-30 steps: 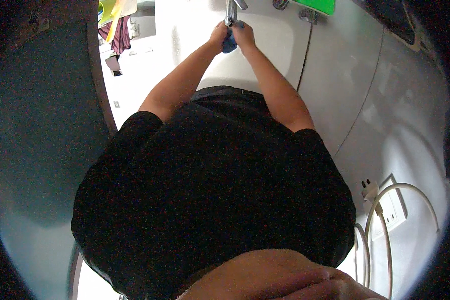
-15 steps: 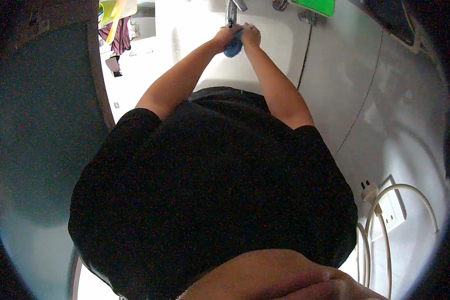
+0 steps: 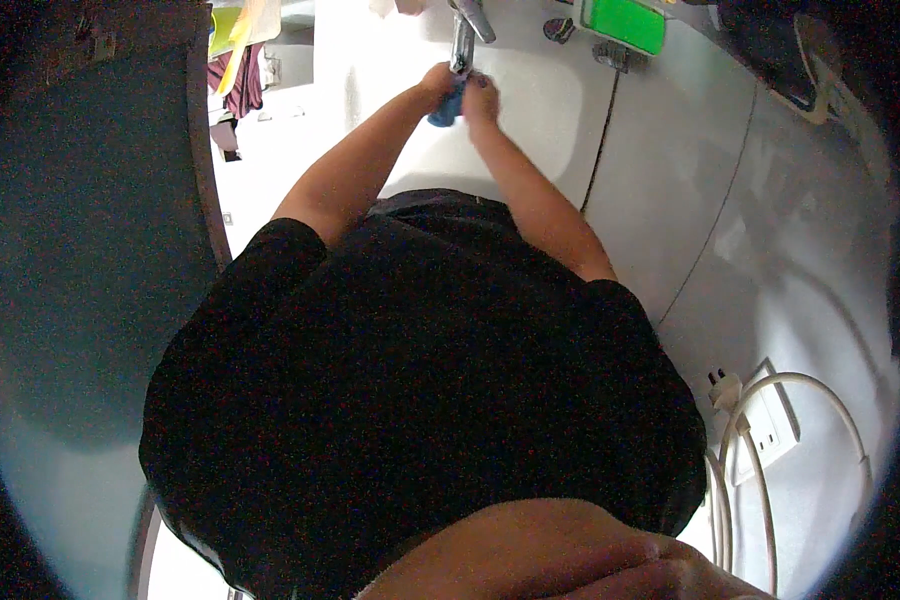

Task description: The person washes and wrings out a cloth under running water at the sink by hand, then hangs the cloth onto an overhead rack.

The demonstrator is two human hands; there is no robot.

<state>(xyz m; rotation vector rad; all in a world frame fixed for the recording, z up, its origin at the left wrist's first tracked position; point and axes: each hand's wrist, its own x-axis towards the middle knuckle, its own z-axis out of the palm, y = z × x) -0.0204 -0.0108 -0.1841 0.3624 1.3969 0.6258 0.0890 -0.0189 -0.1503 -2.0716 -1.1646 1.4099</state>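
A blue cloth-like piece [image 3: 446,110] is bunched between my two hands, just below the spout of a chrome tap [image 3: 462,48] over a white sink [image 3: 540,130]. On its left side, my left hand [image 3: 437,82] is closed around it. My right hand [image 3: 482,100] is closed against its right side, fingers curled. Whether the piece is a cloth or a sponge is too small to tell. Most fingertips are hidden, and any running water cannot be made out.
A bright green object [image 3: 625,25] sits at the back right by the wall. A dark door-like panel [image 3: 90,270] stands close on my left. At lower right are a wall socket [image 3: 770,430] and a loose plug with white cables [image 3: 725,388]. Striped fabric [image 3: 243,82] hangs at upper left.
The view has shifted slightly, so tap and sink sit lower. My right hand has moved left and down against the blue piece, which looks more squeezed together and less of it shows.
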